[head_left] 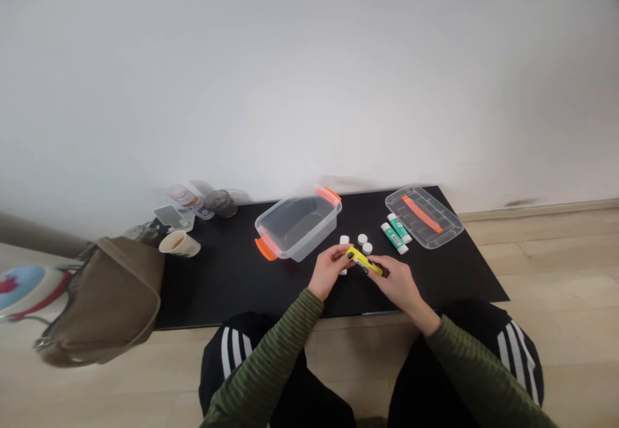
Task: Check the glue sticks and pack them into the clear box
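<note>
Left hand (329, 269) and right hand (399, 280), fingers nearly closed, grip opposite ends of the yellow box (363, 262) above the table (213, 286); it looks light and stiff, probably best held endwise; white caps (367, 248) crowd the spot just beyond, then green tubes (394, 238), lid (424, 215) and tub (316, 240)

Smooth yellow pack (363, 261), clear plastic box (316, 239), ribbed cloth sleeves (271, 360)
</note>
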`<state>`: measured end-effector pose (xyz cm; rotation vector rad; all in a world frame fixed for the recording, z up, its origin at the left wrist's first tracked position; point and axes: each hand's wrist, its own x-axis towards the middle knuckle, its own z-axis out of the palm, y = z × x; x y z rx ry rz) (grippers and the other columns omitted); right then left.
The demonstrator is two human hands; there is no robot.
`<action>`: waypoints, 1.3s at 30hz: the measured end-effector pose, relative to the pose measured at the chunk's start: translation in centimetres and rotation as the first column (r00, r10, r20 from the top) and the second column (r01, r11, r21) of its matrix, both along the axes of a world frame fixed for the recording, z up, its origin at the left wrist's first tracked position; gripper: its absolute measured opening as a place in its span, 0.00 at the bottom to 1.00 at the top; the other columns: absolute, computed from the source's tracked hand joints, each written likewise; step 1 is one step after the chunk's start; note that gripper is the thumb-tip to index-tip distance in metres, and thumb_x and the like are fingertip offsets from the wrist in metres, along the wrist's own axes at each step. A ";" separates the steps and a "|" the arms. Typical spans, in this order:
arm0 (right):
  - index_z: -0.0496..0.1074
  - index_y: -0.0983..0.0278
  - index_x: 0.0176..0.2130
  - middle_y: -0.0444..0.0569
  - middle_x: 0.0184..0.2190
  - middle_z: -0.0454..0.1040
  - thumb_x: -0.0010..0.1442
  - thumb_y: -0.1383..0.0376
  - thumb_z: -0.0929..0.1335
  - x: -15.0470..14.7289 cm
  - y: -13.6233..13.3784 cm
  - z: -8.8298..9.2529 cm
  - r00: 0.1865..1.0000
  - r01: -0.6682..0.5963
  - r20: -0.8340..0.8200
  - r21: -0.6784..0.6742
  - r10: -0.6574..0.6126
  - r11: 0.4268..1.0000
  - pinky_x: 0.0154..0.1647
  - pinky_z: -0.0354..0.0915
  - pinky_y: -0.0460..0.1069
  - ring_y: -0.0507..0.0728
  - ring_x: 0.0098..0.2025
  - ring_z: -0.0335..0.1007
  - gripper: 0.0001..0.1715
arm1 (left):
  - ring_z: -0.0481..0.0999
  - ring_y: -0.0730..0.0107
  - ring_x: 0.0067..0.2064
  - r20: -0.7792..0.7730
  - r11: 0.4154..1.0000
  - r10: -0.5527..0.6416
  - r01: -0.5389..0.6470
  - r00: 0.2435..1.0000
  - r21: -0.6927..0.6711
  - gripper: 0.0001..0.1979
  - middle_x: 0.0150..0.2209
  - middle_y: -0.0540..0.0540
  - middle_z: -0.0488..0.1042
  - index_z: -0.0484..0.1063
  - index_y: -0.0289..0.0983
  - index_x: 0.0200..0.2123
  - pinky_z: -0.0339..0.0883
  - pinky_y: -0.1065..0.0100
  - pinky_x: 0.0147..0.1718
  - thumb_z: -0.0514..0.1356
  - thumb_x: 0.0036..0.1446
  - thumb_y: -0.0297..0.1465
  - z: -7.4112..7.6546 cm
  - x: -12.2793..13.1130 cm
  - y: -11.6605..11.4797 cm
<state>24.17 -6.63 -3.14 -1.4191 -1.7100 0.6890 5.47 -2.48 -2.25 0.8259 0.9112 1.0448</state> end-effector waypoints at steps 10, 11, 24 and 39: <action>0.78 0.63 0.44 0.48 0.36 0.80 0.55 0.62 0.70 -0.3 -0.1 -0.1 0.995 0.029 -0.091 -0.113 -0.039 0.993 0.32 0.68 0.48 0.54 0.30 0.73 0.16 | 0.79 0.61 0.44 -0.034 1.000 -0.018 0.019 0.999 0.022 0.23 0.42 0.40 0.80 0.77 0.33 0.43 0.72 0.57 0.49 0.72 0.46 0.39 -0.6 0.0 0.1; 0.78 0.62 0.44 0.49 0.37 0.80 0.55 0.62 0.70 -0.4 0.0 -0.2 0.995 0.021 -0.095 -0.123 -0.033 0.992 0.33 0.69 0.48 0.55 0.31 0.74 0.16 | 0.79 0.61 0.44 -0.045 0.999 -0.013 0.015 0.999 0.033 0.23 0.42 0.40 0.80 0.76 0.33 0.44 0.72 0.57 0.49 0.71 0.47 0.39 -0.8 0.1 0.1; 0.72 0.62 0.43 0.50 0.38 0.81 0.55 0.67 0.68 -2.5 1.3 -4.5 0.969 0.063 -0.207 -0.313 -0.132 0.948 0.44 0.73 0.51 0.56 0.40 0.79 0.13 | 0.64 0.55 0.62 -0.739 0.855 0.273 0.197 0.616 0.480 0.27 0.61 0.39 0.66 0.68 0.39 0.56 0.60 0.50 0.61 0.62 0.51 0.22 -2.5 0.3 -0.6; 0.76 0.61 0.47 0.49 0.44 0.80 0.55 0.72 0.66 -3.0 1.7 -4.5 0.978 -0.057 -0.208 -0.260 0.002 0.964 0.48 0.73 0.52 0.56 0.45 0.78 0.21 | 0.61 0.49 0.64 -0.829 0.787 0.290 0.374 0.477 0.491 0.21 0.61 0.37 0.64 0.72 0.37 0.51 0.57 0.44 0.62 0.58 0.52 0.22 -4.8 -0.4 -0.3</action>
